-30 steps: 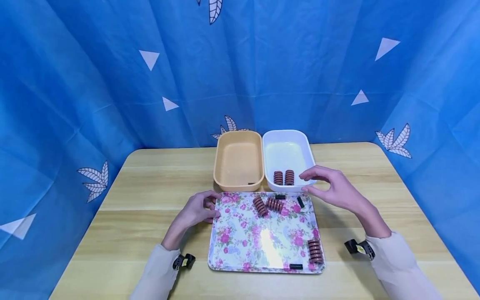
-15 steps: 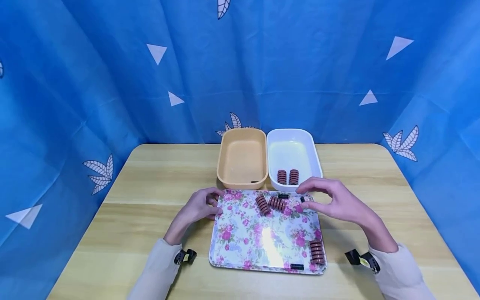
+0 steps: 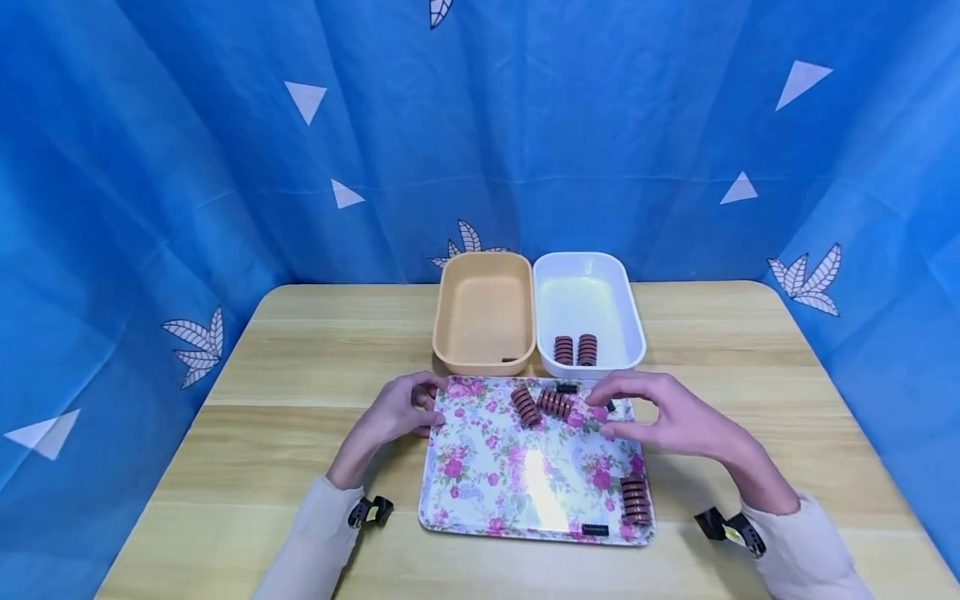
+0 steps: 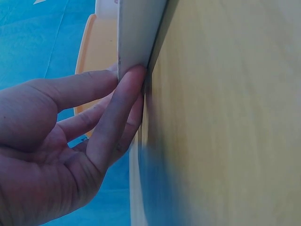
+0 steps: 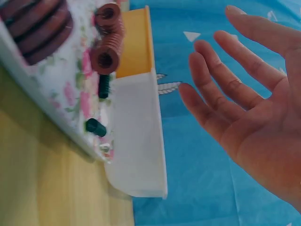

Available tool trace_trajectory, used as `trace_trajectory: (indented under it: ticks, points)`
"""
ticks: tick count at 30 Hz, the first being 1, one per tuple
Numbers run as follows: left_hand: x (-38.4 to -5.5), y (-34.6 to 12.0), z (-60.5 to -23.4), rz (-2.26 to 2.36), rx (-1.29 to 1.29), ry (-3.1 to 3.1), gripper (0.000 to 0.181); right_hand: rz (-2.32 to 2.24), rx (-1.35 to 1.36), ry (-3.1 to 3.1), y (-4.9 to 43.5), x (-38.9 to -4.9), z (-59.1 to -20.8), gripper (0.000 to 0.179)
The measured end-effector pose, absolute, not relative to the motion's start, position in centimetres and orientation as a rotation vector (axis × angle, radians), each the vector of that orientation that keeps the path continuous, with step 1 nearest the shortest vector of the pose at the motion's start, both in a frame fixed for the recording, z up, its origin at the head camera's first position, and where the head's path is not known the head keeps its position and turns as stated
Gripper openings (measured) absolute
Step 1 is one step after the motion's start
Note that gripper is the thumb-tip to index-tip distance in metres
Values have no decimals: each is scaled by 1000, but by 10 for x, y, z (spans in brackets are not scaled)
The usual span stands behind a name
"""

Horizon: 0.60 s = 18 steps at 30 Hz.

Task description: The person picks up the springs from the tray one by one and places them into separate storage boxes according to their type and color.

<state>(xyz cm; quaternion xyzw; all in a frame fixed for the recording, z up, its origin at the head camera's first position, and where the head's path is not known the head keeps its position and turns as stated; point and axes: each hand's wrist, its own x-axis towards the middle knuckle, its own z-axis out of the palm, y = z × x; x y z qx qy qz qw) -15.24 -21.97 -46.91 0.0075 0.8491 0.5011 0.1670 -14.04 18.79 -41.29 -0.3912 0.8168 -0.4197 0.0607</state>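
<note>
Two hands flank the flowered tray (image 3: pixel 465 458): the left hand (image 3: pixel 401 410) has kept its pinch on the left edge, near the far-left corner. Past the far edge, the tan bin (image 3: pixel 483 312) holds a small dark coil (image 3: pixel 509 360). Two brown springs (image 3: pixel 526 406) and a black spring (image 3: pixel 567 388) lie along the tray's far edge; the white bin (image 3: pixel 588 292) bears a brown pair (image 3: pixel 587 350) at its near edge. The right hand (image 3: pixel 667 417), thumb and fingers apart and holding nothing, has dropped from that bin's near-right corner to the tray's far-right corner, around another black spring (image 3: pixel 611 406) (partly hidden from above), so attention has likely returned to the tray's loose springs.
</note>
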Motion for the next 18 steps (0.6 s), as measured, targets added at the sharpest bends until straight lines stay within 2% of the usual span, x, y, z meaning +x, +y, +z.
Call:
trace_trajectory:
  ticks: [18]
  points:
    - [-153,-221,-472,1437,38,2413,46,-1144,-1260,2314,190,-114,-433,30]
